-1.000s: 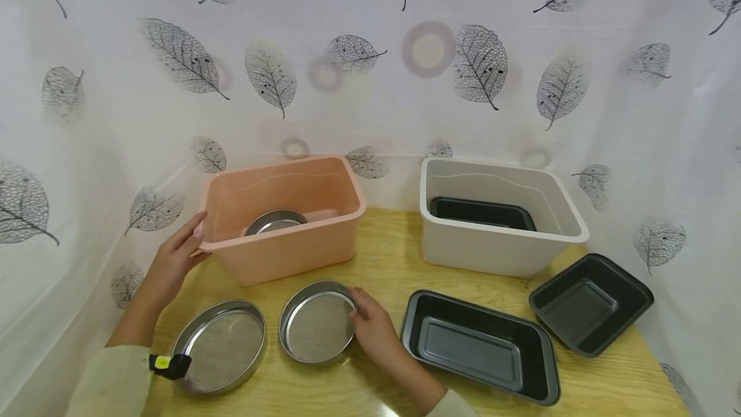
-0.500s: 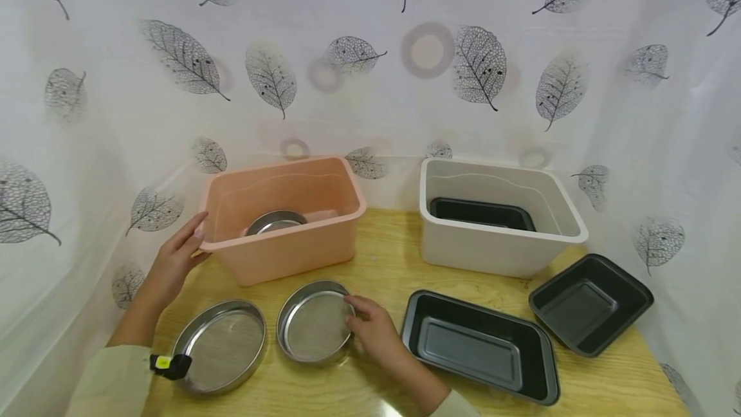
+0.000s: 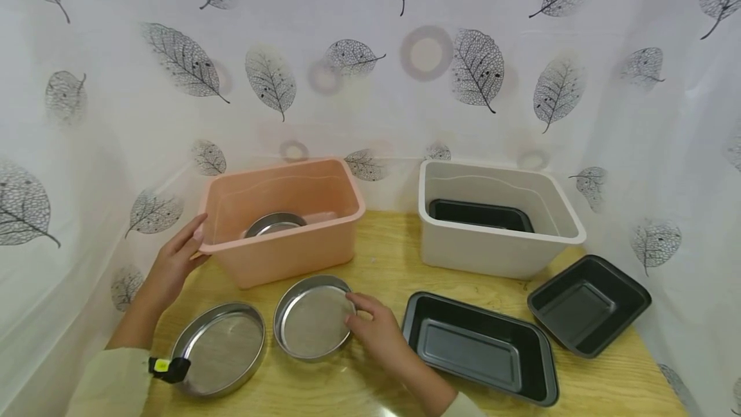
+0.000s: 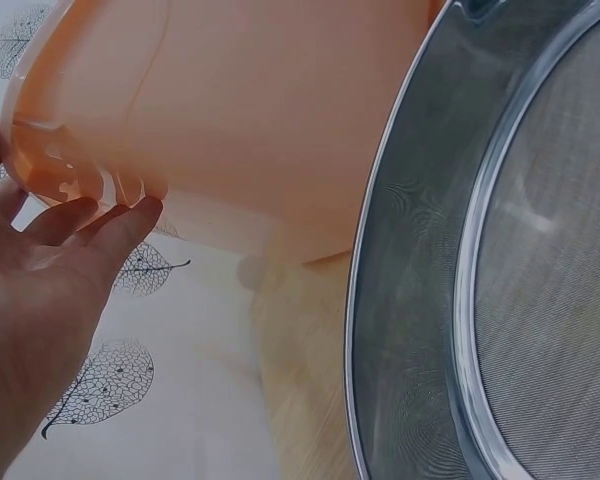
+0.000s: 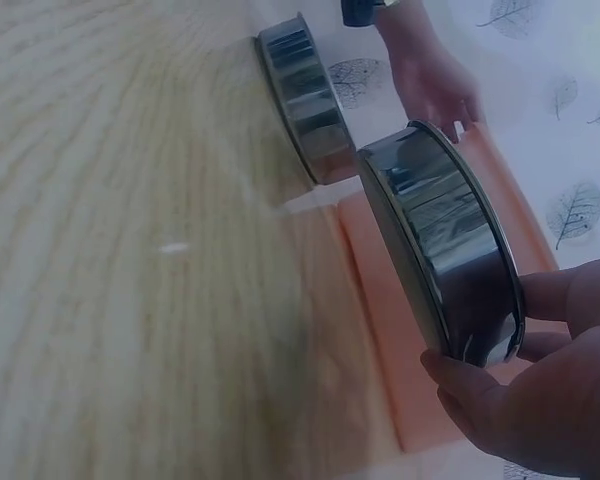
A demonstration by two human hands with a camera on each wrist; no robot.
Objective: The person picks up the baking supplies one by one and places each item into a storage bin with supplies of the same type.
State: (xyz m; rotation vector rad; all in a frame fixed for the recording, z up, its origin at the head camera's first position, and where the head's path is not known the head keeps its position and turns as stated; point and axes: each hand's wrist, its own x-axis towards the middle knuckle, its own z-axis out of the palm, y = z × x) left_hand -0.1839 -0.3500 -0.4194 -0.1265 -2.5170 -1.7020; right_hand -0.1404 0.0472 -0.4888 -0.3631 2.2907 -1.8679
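Observation:
My left hand (image 3: 175,259) grips the rim of a pink plastic bin (image 3: 289,256) at its left front corner; in the left wrist view its fingers curl at that rim. With my right hand (image 3: 379,333) I pinch the right edge of a round metal sieve (image 3: 312,324), thumb and fingers on either side of its wall in the right wrist view (image 5: 450,240). That sieve is slightly tilted, in front of the bin. A larger round sieve (image 3: 222,349) lies at the left, below my left forearm. Inside the pink bin sits another round sieve (image 3: 278,221), partly hidden by the front wall.
A white bin (image 3: 492,253) stands at the back right with a black rectangular baking pan (image 3: 480,212) inside. Two more dark pans lie on the wooden table (image 3: 382,250): a long loaf pan (image 3: 475,346) and a square pan (image 3: 587,304). A leaf-patterned sheet (image 3: 370,108) surrounds the table.
The sieve in my right hand has shifted a little left and away from me, and the right hand's grip on its edge has changed slightly. My left hand stays on the pink bin.

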